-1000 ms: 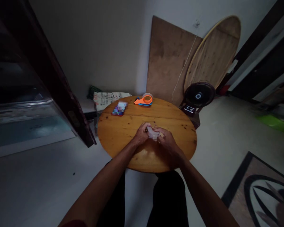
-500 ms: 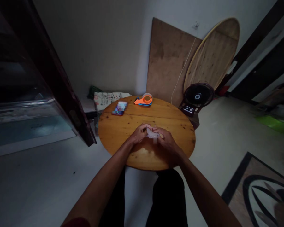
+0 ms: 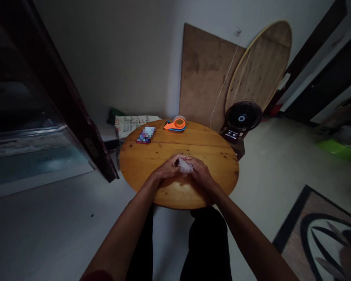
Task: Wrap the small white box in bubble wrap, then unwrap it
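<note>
Between my hands is a small, whitish, translucent crumpled bundle [image 3: 185,166] that looks like thin plastic; its exact kind I cannot make out. My left hand [image 3: 170,167] is curled round its left side. From the right, my right hand [image 3: 199,170] closes on it, fingers over the far edge. Both hands are just above the near middle of the round wooden table [image 3: 152,187]. Beyond them, near the far rim, lies an orange and blue tape dispenser [image 3: 175,124] with a roll of tape in it.
A blurred-out flat item with a red edge [image 3: 146,135] lies at the table's far left. Behind the table lean a brown board [image 3: 203,74] and a round wooden tabletop [image 3: 260,66]. A dark fan-like device [image 3: 241,118] stands to the right. A dark-framed glass cabinet [image 3: 99,156] is at the left.
The bundle looks more compact, and the strip that hung from its near side no longer shows. My hands have closed further round it. The whole view has shifted slightly.
</note>
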A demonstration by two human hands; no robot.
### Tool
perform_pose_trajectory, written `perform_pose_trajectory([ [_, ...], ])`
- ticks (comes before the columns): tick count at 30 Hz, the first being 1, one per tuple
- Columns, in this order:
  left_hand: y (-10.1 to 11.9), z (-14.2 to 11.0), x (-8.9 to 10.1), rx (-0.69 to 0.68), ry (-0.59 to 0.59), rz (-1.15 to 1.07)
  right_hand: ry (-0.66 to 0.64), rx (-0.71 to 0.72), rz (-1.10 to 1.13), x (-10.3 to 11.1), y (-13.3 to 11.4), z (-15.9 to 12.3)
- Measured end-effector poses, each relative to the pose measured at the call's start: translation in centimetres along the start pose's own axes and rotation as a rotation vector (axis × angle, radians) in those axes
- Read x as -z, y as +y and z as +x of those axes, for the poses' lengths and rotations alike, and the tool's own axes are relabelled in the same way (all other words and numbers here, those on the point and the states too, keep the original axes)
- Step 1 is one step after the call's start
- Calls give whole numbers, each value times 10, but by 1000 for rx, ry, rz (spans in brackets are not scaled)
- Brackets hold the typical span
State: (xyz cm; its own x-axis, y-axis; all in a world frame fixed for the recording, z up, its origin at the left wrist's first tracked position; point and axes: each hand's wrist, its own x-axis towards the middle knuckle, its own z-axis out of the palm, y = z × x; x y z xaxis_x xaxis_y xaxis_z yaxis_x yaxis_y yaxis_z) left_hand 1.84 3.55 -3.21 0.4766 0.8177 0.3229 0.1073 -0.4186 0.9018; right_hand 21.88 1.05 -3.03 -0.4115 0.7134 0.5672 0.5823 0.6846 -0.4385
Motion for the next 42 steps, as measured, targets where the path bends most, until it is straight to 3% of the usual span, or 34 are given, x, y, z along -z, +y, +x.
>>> perform_pose_trajectory([
  [5, -9, 5, -6, -58, 128, 41, -4, -74, 114, 8, -7, 11],
  [8, -7, 5, -6, -53, 179, 64, -74, -209, 257, 16, -9, 19],
  [12, 2, 3, -3, -16, 122, 108, -148, -437, 468, 22, -8, 25],
  [16, 7, 1, 0, 28, 45, -36, -122, -536, 624, 23, -13, 25],
  [24, 6, 4, -3, 96, -37, -500, -41, -566, 599, 15, -15, 29],
  [29, 6, 5, -3, 106, -38, -499, 70, -522, 630, 5, -18, 23],
  [35, 3, 5, -1, 118, -15, -437, 61, -474, 640, 0, -20, 15],
  [42, 1, 5, -1, 88, 7, -379, 94, -354, 427, -4, -14, 10],
])
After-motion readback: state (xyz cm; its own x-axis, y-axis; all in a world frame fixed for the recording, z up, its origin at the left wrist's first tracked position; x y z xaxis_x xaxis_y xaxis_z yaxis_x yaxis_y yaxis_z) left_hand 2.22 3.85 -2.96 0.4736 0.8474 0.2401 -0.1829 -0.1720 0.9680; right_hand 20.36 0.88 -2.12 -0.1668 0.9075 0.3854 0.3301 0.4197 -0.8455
